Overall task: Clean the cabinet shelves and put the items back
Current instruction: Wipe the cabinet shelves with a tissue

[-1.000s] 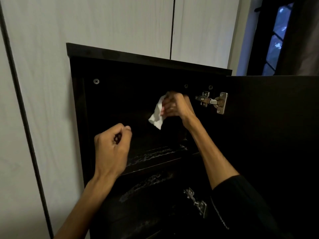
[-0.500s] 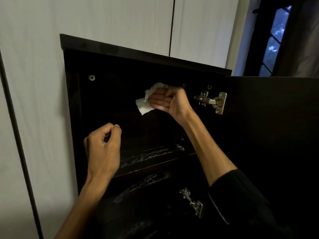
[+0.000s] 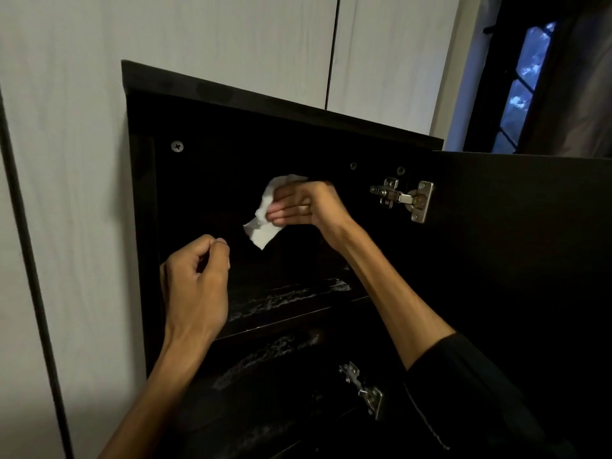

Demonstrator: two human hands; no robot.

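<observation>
Our right hand (image 3: 306,203) reaches into the top compartment of the dark cabinet (image 3: 281,104), its fingers laid nearly straight over a white crumpled wipe (image 3: 263,223) with the thumb hidden behind; we judge it pressed against the back panel, though the darkness keeps us from telling whether it truly touches. Our left hand (image 3: 195,279) hangs in front of the cabinet's left side with fingers curled loosely toward the thumb, holding nothing that we can see.

The wipe will handle as a light, limp sheet: its free lower corner droops below the fingers. It is best gripped bunched in the middle, so that a thick pad meets the wood and the loose edges do not drag. It may tear if caught on hardware.

Of the surroundings, the largest is the pale wall (image 3: 66,160) of tall closed doors behind the cabinet, then the open cabinet door (image 3: 530,260) swung out to our right, then a dim window (image 3: 523,87) at upper right. The upper shelf (image 3: 291,293) and the one below it both show pale streaks, seemingly dust or residue, so the wiping there looks unfinished; no items stand on them. Smallest are the metal hinge (image 3: 402,198) just right of the working hand, a second hinge (image 3: 362,389) lower down, and a screw head (image 3: 177,146) at upper left.
</observation>
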